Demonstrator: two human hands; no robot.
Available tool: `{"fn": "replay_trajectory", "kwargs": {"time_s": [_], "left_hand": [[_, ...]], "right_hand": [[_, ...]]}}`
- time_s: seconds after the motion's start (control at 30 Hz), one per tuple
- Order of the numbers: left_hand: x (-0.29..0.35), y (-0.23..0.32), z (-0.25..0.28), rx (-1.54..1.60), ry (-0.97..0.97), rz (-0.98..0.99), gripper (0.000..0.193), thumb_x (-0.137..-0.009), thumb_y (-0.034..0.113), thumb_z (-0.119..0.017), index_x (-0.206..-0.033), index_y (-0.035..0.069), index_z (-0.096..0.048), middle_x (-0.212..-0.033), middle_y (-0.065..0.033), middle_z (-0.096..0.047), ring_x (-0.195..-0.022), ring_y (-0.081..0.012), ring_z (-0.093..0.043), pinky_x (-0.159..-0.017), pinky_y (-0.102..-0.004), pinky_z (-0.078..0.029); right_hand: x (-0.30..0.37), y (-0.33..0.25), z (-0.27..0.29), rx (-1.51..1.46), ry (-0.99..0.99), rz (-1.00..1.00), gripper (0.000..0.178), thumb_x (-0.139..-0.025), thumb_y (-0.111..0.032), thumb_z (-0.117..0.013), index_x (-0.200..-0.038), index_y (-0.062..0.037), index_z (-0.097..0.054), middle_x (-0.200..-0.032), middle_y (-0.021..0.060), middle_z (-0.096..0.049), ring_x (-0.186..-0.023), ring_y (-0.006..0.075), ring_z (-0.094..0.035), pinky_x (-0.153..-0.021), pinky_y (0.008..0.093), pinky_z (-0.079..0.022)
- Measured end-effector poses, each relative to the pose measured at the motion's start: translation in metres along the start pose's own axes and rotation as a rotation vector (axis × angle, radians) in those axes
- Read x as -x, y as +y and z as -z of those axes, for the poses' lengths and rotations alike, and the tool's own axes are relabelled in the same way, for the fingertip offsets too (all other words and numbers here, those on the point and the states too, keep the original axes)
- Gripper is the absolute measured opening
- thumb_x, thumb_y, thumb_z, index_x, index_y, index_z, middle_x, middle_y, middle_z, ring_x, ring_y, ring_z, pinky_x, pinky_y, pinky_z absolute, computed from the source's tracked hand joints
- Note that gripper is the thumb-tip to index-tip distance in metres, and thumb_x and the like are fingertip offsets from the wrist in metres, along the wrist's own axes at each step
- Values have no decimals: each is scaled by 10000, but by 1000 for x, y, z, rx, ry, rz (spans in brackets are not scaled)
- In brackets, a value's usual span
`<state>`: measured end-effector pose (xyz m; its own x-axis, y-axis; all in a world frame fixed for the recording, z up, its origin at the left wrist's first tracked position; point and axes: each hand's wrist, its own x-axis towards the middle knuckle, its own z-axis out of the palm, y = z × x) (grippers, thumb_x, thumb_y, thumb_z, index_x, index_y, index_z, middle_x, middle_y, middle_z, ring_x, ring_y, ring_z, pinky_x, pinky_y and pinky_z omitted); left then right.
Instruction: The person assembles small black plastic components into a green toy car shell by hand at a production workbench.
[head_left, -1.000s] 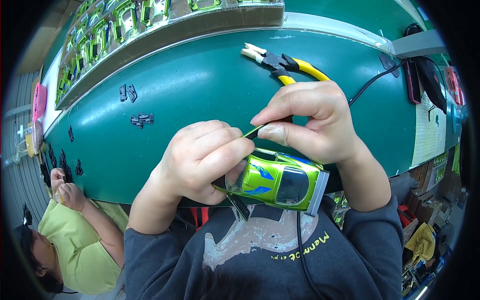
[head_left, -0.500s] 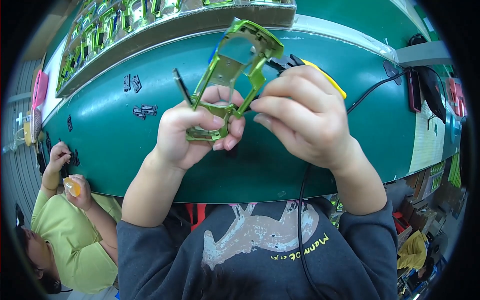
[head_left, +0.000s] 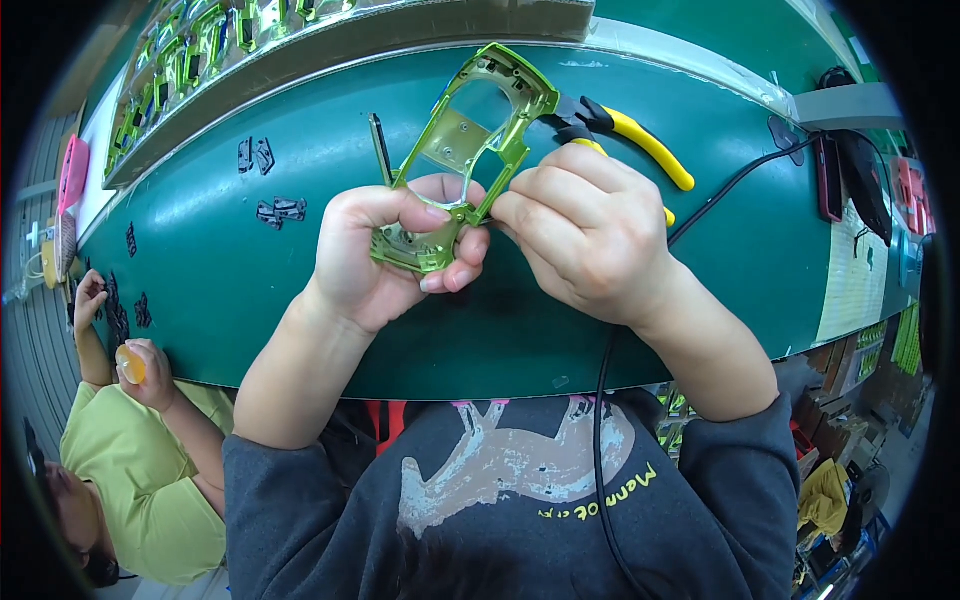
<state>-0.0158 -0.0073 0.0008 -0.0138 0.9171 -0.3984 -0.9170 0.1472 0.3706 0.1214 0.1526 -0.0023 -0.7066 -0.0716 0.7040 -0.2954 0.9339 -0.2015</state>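
My left hand [head_left: 362,250] is wrapped round the lower end of a green plastic frame [head_left: 513,150], holding it tilted above the table. Large openings and a silvery inner panel [head_left: 458,140] show in the frame. A thin dark strip [head_left: 381,150] sticks up beside my left thumb; whether it joins the frame I cannot tell. My right hand [head_left: 600,230] is closed in a pinch against the frame's right side, its fingertips hiding whatever is between them. Just beyond that hand lie pliers [head_left: 648,145] with yellow and black handles, partly covered by it.
Small black parts [head_left: 256,156] lie in groups on the green table [head_left: 430,350]. A cardboard tray [head_left: 350,62] of similar green frames stands at the back left. A black cable [head_left: 725,190] crosses the right side. At the left, a co-worker's hand [head_left: 150,378] holds an orange object.
The frame and both my hands have shifted slightly, my right hand a little left and down, so more of the pliers shows. The co-worker's hands have moved left.
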Motion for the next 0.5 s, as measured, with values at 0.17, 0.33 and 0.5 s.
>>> {"fn": "replay_trajectory", "kwargs": {"time_s": [0.17,0.33,0.5], "left_hand": [[0,0,1,-5,23,7,361,-819,169,-473,-1083,-67,-544,-806,-217,-605,-604,-254,-562,-487,-282,-414],[2,3,2,-8,41,-37,363,-837,179,-462,-1092,-68,-540,-813,-227,-608,-602,-259,-566,-482,-283,-418],[6,6,-5,43,-4,-61,435,-853,183,-453,-1178,-105,-482,-828,-244,-564,-574,-261,-533,-466,-280,-415]], "right_hand": [[6,-3,-4,-19,22,-11,167,-611,-92,-667,-766,-34,-644,-722,38,-588,-658,178,-596,-519,285,-484],[5,3,-8,-101,77,-86,132,-661,-73,-687,-785,-40,-659,-745,48,-616,-650,213,-617,-548,312,-502],[-3,7,13,-220,33,-308,297,-586,1,-790,-855,-78,-691,-861,73,-641,-824,262,-633,-701,355,-517]]}}
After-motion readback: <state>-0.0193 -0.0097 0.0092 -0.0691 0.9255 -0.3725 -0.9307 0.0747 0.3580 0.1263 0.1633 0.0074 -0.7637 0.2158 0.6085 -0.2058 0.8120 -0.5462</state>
